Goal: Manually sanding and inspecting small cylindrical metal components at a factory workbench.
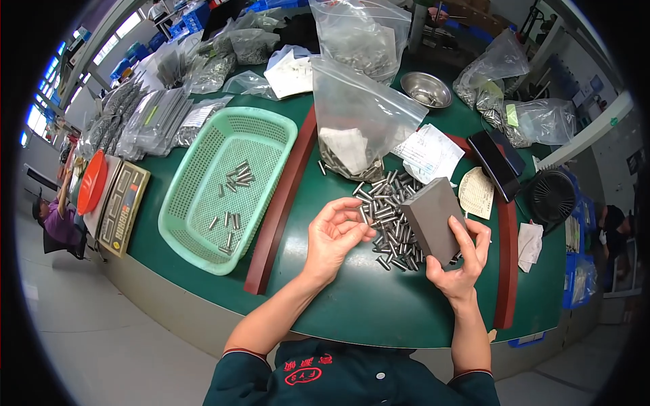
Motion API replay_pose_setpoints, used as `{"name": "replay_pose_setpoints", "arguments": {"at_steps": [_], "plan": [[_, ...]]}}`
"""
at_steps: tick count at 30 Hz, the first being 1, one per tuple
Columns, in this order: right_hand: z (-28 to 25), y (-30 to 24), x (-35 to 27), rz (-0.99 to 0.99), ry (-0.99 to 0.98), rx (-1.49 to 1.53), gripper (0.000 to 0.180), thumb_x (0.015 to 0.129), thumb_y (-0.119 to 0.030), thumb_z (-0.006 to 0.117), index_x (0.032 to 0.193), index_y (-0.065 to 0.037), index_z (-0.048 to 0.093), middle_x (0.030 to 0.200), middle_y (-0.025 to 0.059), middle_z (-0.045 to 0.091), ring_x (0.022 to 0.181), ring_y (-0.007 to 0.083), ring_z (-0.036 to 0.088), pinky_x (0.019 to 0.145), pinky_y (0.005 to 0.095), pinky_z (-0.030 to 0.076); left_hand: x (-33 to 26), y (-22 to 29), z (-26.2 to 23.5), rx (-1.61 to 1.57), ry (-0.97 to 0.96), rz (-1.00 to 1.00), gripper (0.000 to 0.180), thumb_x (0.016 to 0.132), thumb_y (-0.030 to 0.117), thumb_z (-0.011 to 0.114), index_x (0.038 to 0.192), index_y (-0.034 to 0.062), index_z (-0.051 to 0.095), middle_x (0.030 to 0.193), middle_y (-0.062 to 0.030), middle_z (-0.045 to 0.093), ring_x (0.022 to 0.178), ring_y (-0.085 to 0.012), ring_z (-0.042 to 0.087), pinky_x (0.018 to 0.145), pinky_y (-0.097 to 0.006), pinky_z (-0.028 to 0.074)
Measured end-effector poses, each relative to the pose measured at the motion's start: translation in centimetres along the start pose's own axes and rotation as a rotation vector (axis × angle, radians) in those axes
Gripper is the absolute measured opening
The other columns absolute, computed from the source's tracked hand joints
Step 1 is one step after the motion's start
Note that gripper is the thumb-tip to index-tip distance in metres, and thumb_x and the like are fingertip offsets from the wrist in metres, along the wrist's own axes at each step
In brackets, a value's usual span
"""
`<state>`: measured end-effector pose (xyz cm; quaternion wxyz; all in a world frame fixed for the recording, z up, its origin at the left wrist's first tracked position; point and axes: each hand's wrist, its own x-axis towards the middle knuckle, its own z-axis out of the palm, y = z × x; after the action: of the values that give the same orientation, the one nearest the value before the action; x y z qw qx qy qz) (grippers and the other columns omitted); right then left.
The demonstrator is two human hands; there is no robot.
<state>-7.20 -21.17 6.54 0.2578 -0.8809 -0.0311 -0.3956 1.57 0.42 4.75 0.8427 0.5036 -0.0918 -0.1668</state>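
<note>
- The flat grey rectangular block [432, 218] sits tilted in the right hand [462, 265], fingers closed round its lower right end, thumb on its near edge.
- Under and left of the block lies a heap of short shiny metal pins [387, 218] on the green table top [352, 304].
- The left hand [333, 237] hovers at the heap's left edge, fingers curled with thumb and fingertips nearly pinched; whether it grips a pin cannot be told.
- Just beyond the heap stands a clear plastic bag [355, 122] of pins.
- Well to the left, past a dark red wooden strip [281, 203], a pale green plastic mesh basket [186, 233] holds scattered pins.
</note>
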Motion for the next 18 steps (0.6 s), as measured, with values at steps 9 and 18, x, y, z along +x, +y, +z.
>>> {"name": "replay_pose_setpoints", "arguments": {"at_steps": [9, 18], "plan": [[0.26, 0.06, -0.05, -0.004, -0.023, -0.011, 0.066, 0.050, -0.027, 0.076, 0.111, -0.005, 0.067, 0.098, 0.0153, 0.053, 0.087, 0.0286, 0.053, 0.077, 0.0388, 0.043, -0.10, 0.02, 0.04, -0.008, -0.012, 0.008, 0.039, 0.084, -0.007, 0.063, 0.120, -0.0021, 0.051, 0.096, -0.0077, 0.057, 0.086, -0.0175, 0.067, 0.077, -0.026, 0.055], [0.21, 0.08, -0.16, -0.011, -0.023, -0.013, 0.067, 0.048, -0.026, 0.075, 0.112, -0.005, 0.067, 0.098, 0.0158, 0.053, 0.087, 0.0292, 0.053, 0.078, 0.0393, 0.042, -0.27, -0.48, 0.02, 0.114, 0.028, 0.121, 0.039, 0.082, -0.011, 0.063, 0.119, -0.0011, 0.053, 0.094, -0.0076, 0.059, 0.078, -0.0114, 0.062, 0.074, -0.023, 0.052]]}}
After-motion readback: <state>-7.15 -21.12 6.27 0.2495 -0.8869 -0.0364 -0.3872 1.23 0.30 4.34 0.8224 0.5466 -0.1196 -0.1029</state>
